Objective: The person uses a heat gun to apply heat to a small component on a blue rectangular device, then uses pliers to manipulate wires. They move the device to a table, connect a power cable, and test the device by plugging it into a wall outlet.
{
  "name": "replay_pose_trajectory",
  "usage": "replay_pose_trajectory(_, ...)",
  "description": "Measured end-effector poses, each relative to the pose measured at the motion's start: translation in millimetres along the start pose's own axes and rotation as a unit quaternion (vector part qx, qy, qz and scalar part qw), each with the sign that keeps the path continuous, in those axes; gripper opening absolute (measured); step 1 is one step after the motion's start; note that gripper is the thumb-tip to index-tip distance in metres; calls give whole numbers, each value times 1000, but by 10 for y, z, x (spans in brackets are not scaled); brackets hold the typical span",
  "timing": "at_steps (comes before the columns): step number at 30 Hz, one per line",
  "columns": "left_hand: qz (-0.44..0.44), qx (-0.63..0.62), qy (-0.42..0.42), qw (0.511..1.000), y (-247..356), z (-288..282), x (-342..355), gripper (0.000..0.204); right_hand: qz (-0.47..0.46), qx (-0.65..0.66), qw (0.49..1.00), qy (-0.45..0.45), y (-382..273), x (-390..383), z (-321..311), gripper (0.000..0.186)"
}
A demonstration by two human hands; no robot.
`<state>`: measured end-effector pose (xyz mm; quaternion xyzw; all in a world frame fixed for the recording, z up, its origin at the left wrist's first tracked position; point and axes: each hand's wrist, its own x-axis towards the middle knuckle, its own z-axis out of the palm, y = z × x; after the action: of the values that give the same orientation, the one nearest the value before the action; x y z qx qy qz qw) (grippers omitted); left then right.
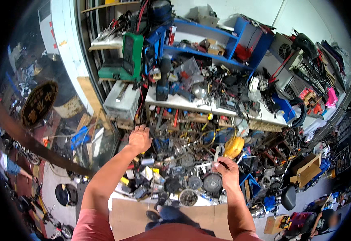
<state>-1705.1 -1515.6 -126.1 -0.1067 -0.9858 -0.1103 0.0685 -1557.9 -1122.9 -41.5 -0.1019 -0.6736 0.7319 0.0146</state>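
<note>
Right hand [227,172] had a slim metal piece [217,154] pinched between thumb and fingers, free end sticking up past the fingertips. That put the metal piece over the right-of-centre part of the clutter, near a yellow rounded object [234,147] on its right, with a round dark disc [212,182] just below the hand. Couldn't tell exactly what the metal piece was; too small. Left hand [139,139] was reached out well apart from the right, back of hand up, fingers close together and bent a bit, above the left side of the pile. Fingertips too unclear: couldn't tell whether it gripped, touched or just hung over parts. Lower bench [204,201] was packed with loose parts, cables and small boxes, white front edge showing near the body. A round container [188,197] full of small bits sat at that edge, left of and nearer the body than the disc. Behind the pile, a raised white bench [260,117] carried tangled black cables and a shiny dome-shaped piece [200,90], with a blue shelf unit [259,54] at its back. Beyond the left hand: a silver-grey box [121,102], and above it an opened green case [131,56]. Off right, an open cardboard box [309,170]. Flat brown cardboard [129,219] lay on the floor at the near side. Another person [324,223], partly in view, was low at far right, well away from the bench.
</note>
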Motion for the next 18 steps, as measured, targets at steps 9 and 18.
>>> replay_pose_trajectory(9,34,145,-144,978,-717,383,2146,96,-222,-109,969,-10,-1202,1980,971,13)
replay_pose_trajectory(18,6,190,-195,962,-689,669,2474,82,-333,-341,879,16,-3121,4990,2099,26)
